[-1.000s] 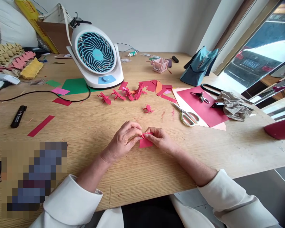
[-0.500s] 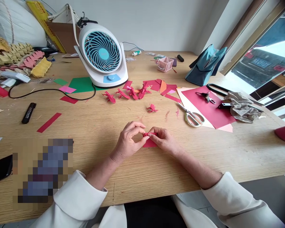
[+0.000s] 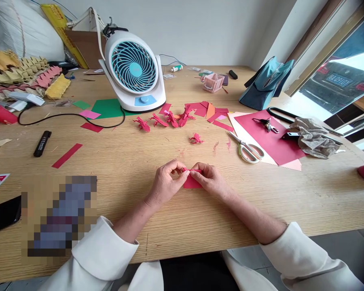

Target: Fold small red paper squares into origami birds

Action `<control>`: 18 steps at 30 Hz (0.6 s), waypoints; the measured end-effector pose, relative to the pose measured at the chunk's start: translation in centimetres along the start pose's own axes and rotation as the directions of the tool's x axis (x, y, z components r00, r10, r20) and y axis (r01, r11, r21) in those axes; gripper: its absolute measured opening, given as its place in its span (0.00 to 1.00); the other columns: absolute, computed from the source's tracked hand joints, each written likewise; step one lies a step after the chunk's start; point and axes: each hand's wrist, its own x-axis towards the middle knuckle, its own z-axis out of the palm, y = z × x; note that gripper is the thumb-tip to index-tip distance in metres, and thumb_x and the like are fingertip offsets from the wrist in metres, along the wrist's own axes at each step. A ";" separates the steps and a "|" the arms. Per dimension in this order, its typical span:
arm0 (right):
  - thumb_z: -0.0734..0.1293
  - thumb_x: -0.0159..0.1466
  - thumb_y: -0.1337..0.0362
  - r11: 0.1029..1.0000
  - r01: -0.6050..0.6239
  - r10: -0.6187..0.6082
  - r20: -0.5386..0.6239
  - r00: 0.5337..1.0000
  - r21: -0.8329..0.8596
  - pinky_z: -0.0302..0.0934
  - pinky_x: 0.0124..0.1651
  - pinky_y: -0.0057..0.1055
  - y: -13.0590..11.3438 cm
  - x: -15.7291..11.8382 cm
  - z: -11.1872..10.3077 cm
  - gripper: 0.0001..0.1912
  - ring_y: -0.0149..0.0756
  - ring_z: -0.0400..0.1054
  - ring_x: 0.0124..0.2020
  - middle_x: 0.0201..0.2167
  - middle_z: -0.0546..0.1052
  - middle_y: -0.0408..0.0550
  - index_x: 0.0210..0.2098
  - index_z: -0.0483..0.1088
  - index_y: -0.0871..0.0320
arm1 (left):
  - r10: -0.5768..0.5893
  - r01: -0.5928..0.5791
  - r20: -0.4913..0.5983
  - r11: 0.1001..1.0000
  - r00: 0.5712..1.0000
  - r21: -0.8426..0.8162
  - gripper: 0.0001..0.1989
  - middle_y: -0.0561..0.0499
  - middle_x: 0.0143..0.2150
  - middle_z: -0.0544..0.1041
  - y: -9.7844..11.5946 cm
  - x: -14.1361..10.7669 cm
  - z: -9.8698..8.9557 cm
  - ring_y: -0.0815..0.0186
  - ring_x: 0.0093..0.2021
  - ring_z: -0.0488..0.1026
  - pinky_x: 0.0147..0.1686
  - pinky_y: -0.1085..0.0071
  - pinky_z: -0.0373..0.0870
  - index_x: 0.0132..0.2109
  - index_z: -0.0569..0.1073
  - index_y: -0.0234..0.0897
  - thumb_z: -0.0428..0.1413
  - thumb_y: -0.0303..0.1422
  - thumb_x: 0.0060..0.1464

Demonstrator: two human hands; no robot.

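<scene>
Between my two hands is a small piece of red paper, its lower part hanging below my thumbs. My left hand pinches its upper left edge between thumb and fingers. On the other side, my right hand grips the upper right part, the thumb lying over the front. Both thumb tips nearly meet at the paper's top edge, where a small fold shows. Beyond the hands lies one crumpled red paper piece, and behind it several folded red pieces stand in a row.
A white fan stands at the back, near green paper. Scissors lie on red and cream sheets at right, beside a crumpled cloth. A black marker, a red strip and a phone are at left.
The fingers of my left hand have curled in closer to the paper, and the thumbs have come nearer together. The whole view has shifted slightly.
</scene>
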 end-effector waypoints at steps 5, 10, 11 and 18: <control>0.67 0.60 0.44 0.999 -0.017 0.017 0.011 1.000 0.042 0.46 0.25 0.26 -0.5 -0.2 -0.1 0.23 0.27 0.52 0.23 0.22 0.63 0.39 0.28 0.66 0.58 | -0.060 0.061 0.016 0.994 0.998 -0.094 0.06 0.54 0.28 0.74 -0.7 0.0 -0.1 0.70 0.29 0.69 0.31 0.74 0.68 0.29 0.69 0.36 0.56 0.29 0.54; 0.69 0.58 0.43 0.993 -0.048 0.042 0.056 0.998 0.112 0.48 0.27 0.27 -0.4 -0.1 -0.1 0.23 0.28 0.55 0.25 0.23 0.65 0.40 0.30 0.67 0.58 | -0.059 0.061 0.021 0.988 0.998 -0.145 0.06 0.53 0.30 0.74 -1.2 0.1 -0.2 0.69 0.31 0.70 0.34 0.73 0.70 0.30 0.69 0.37 0.56 0.30 0.55; 0.69 0.58 0.44 0.992 -0.049 0.042 0.061 0.997 0.115 0.49 0.28 0.27 -0.3 -0.1 -0.1 0.23 0.28 0.55 0.25 0.23 0.65 0.40 0.29 0.66 0.58 | -0.055 0.058 0.024 0.987 0.998 -0.153 0.06 0.52 0.30 0.74 -1.2 0.1 -0.2 0.69 0.31 0.71 0.34 0.73 0.71 0.31 0.69 0.37 0.56 0.30 0.56; 0.71 0.57 0.47 0.989 -0.032 0.022 0.067 0.997 0.147 0.46 0.27 0.27 0.2 0.0 0.1 0.21 0.27 0.53 0.24 0.22 0.63 0.38 0.27 0.65 0.59 | -0.026 0.031 0.037 0.988 0.999 -0.151 0.06 0.52 0.30 0.74 -1.2 0.1 -0.3 0.69 0.32 0.71 0.35 0.73 0.71 0.31 0.69 0.37 0.56 0.30 0.56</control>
